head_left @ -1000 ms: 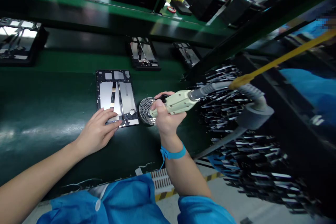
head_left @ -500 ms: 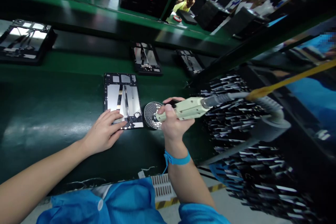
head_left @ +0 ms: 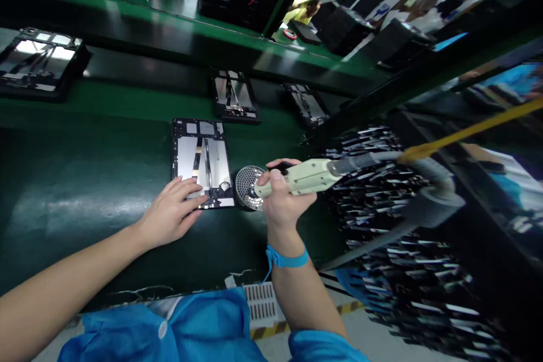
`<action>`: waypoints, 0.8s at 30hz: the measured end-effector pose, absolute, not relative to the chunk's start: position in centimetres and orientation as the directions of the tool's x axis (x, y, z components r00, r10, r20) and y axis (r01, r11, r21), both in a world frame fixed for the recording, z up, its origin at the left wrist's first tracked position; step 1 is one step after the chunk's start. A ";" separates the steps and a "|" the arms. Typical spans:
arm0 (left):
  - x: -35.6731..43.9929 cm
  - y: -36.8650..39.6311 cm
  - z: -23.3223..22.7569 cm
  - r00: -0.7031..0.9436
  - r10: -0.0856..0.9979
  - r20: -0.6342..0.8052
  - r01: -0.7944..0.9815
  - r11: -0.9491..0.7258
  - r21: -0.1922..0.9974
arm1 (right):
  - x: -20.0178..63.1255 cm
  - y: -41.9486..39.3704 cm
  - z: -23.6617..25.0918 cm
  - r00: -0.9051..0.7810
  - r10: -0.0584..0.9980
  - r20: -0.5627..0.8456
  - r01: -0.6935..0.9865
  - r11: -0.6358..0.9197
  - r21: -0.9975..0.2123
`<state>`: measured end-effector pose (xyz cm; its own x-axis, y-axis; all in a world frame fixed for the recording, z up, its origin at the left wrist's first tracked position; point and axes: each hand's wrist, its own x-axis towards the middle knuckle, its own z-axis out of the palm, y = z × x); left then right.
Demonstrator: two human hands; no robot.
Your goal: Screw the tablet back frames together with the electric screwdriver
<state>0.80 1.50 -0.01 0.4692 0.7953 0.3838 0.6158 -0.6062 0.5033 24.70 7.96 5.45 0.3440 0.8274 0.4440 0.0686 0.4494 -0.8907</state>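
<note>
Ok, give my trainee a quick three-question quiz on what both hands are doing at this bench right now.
1. True or false: the left hand rests flat on the near edge of the open tablet chassis.
2. What does the right hand grip? A) pale electric screwdriver B) tweezers C) brush
3. Fill in: the round perforated screw tray lies just to the ____ of the chassis.

Key: 1 true; 2 A, the pale electric screwdriver; 3 right.
</note>
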 end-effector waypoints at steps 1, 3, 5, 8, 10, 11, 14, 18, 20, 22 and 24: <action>1.0 1.5 0.1 0.440 0.799 0.410 0.610 -0.601 0.516 | 24.4 7.6 6.0 0.348 0.829 0.438 0.044 0.453 -0.891; 1.6 1.4 0.3 0.373 0.794 0.480 0.585 -0.603 0.543 | 23.4 6.8 7.2 0.328 0.838 0.436 -0.036 0.472 -0.881; 2.1 1.3 0.5 0.328 0.777 0.537 0.552 -0.619 0.558 | 22.1 5.8 8.3 0.258 0.859 0.443 -0.133 0.485 -0.864; 2.6 1.2 0.9 0.303 0.768 0.564 0.528 -0.628 0.572 | 20.0 4.6 9.1 0.115 0.877 0.466 -0.244 0.480 -0.843; 2.6 1.2 1.0 0.291 0.775 0.561 0.527 -0.620 0.582 | 19.0 4.1 9.0 0.041 0.879 0.475 -0.297 0.465 -0.834; 2.6 1.1 1.1 0.286 0.777 0.561 0.526 -0.617 0.585 | 18.6 4.0 8.9 0.016 0.880 0.476 -0.319 0.455 -0.831; 2.6 1.0 1.1 0.271 0.777 0.568 0.522 -0.615 0.591 | 18.1 3.9 8.4 -0.020 0.885 0.464 -0.350 0.429 -0.833; 2.5 1.0 0.9 0.265 0.783 0.563 0.514 -0.609 0.604 | 18.0 3.9 8.1 -0.016 0.889 0.458 -0.318 0.430 -0.845; 2.5 1.0 0.8 0.268 0.788 0.555 0.514 -0.604 0.609 | 18.1 3.9 8.2 -0.012 0.886 0.463 -0.320 0.435 -0.842; 2.5 1.0 0.7 0.270 0.790 0.550 0.517 -0.601 0.610 | 18.0 4.0 8.2 -0.013 0.883 0.469 -0.328 0.439 -0.836; 2.5 1.0 0.7 0.274 0.791 0.547 0.520 -0.600 0.608 | 18.0 4.0 8.2 -0.011 0.884 0.467 -0.320 0.439 -0.839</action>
